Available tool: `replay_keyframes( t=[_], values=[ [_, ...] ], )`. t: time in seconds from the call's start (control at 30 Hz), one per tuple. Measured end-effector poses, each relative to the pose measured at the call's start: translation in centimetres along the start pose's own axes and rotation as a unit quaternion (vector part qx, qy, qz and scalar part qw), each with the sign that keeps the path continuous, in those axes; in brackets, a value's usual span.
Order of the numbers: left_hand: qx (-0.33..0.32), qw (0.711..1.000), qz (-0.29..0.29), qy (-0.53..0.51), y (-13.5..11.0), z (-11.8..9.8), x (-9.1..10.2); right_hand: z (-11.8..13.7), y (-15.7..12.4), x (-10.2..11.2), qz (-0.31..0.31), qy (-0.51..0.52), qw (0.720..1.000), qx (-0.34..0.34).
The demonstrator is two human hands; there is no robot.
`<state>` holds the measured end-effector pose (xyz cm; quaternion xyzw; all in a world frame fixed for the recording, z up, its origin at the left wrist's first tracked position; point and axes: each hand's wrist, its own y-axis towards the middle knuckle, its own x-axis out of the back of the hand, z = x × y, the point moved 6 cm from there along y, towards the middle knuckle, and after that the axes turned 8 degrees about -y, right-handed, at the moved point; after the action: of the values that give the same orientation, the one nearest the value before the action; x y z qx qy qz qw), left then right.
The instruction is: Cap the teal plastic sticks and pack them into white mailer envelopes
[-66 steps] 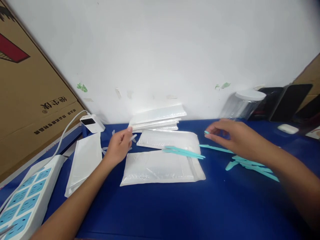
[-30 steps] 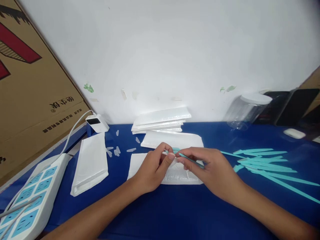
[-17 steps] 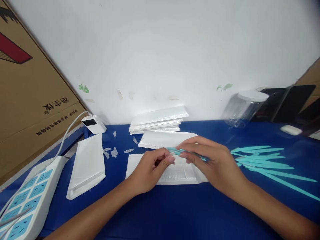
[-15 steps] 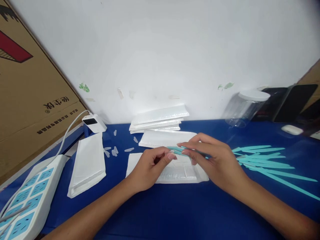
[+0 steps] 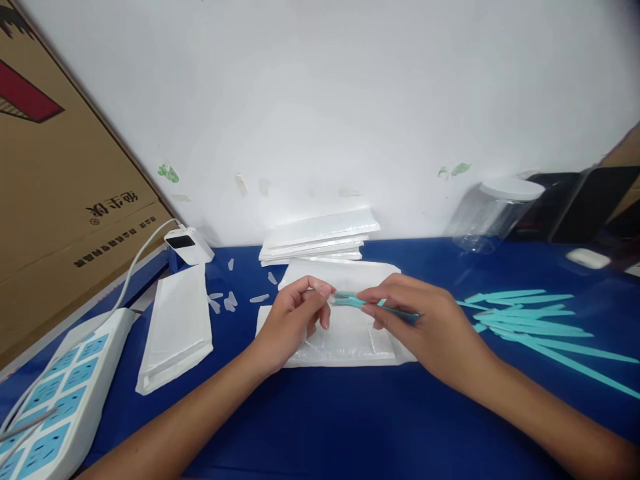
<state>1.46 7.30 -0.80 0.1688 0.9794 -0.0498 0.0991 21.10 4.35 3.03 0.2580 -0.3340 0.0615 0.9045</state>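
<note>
My right hand [image 5: 420, 307] pinches a slim teal eyebrow razor [image 5: 350, 299] between thumb and fingers, its handle running back under the palm. At the razor's left tip, my left hand [image 5: 300, 313] is closed, thumb and forefinger pinching what looks like a small clear blade cap, mostly hidden by the fingers. Beneath both hands lies a white padded mailer [image 5: 345, 353]; another white mailer [image 5: 345, 269] lies just behind it. Several loose clear caps [image 5: 259, 299] are scattered left of my left hand. To the right of my right hand, several teal razors [image 5: 540, 327] lie fanned in a pile.
White mailers [image 5: 320, 230] are stacked against the wall, and one more mailer [image 5: 175, 327] lies at left. A power strip [image 5: 65, 393] and a white device with a cable [image 5: 190, 245] stand at left. A clear jar [image 5: 493, 213] and a white case [image 5: 588, 258] sit at right.
My left hand has shifted slightly left and turned, so more of the razor's tip shows between the hands. My right hand keeps its pinch, fingers more closed around the handle.
</note>
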Motion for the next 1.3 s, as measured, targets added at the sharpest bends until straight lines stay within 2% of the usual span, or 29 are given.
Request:
replay_keyframes(
  t=[0.07,0.17,0.27,0.37,0.53,0.77,0.93,1.3],
  values=[
    [0.006,1.0,0.001,-0.018,0.0,0.2,0.1,-0.1,0.0,0.3,-0.018,0.012,1.0,-0.005],
    [0.01,1.0,0.021,-0.02,0.0,0.5,-0.1,0.1,0.1,0.4,-0.03,-0.002,0.999,0.023],
    [-0.009,0.999,0.031,0.007,0.0,0.5,-0.3,0.6,-0.1,0.0,-0.016,-0.002,0.998,0.066],
    [-0.029,0.999,0.018,0.031,-0.1,0.4,-0.4,0.9,-0.3,-0.4,0.003,0.026,0.997,0.078],
    [-0.055,0.997,-0.034,0.047,-0.1,0.1,0.1,1.0,-0.3,-0.5,0.004,0.036,0.998,0.058],
    [-0.077,0.992,-0.06,0.079,-0.2,-0.5,0.3,0.4,0.1,0.0,-0.005,0.035,0.999,-0.013],
    [-0.063,0.993,-0.055,0.08,-0.3,-0.5,0.3,0.3,0.1,0.3,-0.009,0.028,0.999,-0.035],
    [-0.035,0.998,-0.022,0.051,-0.5,0.1,0.3,0.5,0.3,0.6,-0.02,0.013,1.0,-0.018]
  ],
)
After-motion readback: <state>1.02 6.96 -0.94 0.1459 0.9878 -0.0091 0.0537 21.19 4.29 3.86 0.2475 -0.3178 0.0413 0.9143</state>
